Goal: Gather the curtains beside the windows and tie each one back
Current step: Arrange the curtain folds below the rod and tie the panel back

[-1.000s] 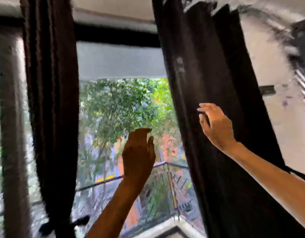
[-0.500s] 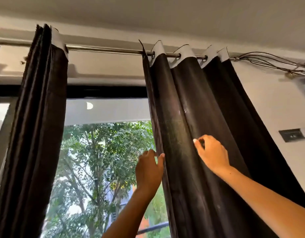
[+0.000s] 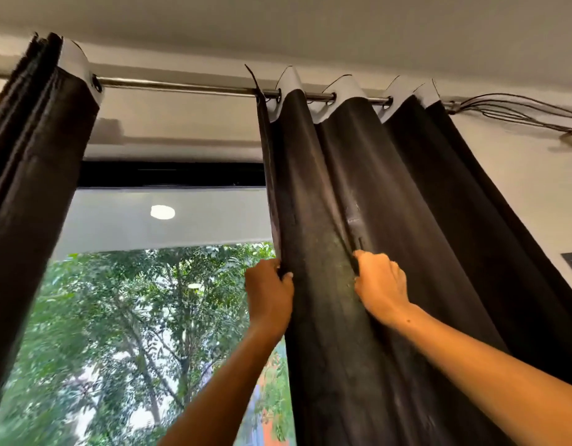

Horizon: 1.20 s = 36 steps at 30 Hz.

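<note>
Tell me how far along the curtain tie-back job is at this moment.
Looks done: the left curtain hangs bunched tight at its end of the rod, though no tie shows in view. In hand: the left hand grips the right curtain's inner edge and the right hand pinches a fold further in. Left: that curtain is spread along the rod, so gathering and tying remain.

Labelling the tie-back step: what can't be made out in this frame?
Head view only:
- Bottom of the dark right curtain: cut off by the lower edge; any tie-back unseen.
- Left hand fingertips: hidden behind the curtain edge.
- Right hand fingertips: buried in a fold.
- Dark bunched left curtain: cropped by the left edge.
</note>
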Each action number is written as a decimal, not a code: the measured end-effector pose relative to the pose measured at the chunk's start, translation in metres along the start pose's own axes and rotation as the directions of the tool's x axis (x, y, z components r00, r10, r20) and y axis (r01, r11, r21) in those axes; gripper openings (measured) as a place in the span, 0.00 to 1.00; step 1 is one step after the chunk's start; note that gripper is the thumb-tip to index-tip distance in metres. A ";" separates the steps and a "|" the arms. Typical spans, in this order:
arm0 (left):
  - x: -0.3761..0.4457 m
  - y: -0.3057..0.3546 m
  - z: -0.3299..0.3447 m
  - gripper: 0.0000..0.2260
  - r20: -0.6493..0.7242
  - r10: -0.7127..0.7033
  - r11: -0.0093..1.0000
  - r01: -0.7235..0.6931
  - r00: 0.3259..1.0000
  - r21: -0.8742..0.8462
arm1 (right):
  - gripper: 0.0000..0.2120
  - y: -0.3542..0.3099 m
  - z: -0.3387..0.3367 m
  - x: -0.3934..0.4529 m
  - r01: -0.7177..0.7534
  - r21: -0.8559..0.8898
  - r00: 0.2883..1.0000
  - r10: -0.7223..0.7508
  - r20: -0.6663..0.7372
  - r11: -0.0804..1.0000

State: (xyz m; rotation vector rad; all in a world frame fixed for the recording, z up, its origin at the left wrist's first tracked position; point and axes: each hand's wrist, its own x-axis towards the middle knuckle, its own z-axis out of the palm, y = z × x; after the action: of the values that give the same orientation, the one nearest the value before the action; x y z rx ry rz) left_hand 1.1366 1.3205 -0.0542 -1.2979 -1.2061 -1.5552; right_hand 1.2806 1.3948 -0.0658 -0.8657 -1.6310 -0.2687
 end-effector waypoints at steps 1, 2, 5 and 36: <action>0.001 0.002 0.000 0.10 -0.007 0.037 0.999 -0.037 0.999 -0.017 | 0.17 -0.001 0.000 -0.002 0.027 0.012 1.000 -0.027 -0.002 1.000; 0.002 0.005 0.001 0.11 -0.007 0.077 0.997 -0.077 0.997 -0.029 | 0.17 -0.004 0.002 -0.004 0.061 0.025 0.998 -0.061 -0.009 0.998; 0.011 0.010 0.011 0.06 0.025 0.139 0.990 -0.139 0.990 -0.008 | 0.14 -0.017 0.005 -0.010 0.157 0.060 0.987 -0.156 -0.025 0.986; 0.033 0.030 0.013 0.07 0.030 0.015 0.975 -0.021 0.999 0.221 | 0.11 -0.043 -0.005 0.085 0.324 0.293 0.946 -0.316 -0.076 0.900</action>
State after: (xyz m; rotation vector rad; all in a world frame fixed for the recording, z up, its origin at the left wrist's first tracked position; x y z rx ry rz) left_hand 1.1619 1.3254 -0.0160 -1.1841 -1.3408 -1.3503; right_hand 1.2549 1.3941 0.0264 -0.3566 -1.7315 -0.2476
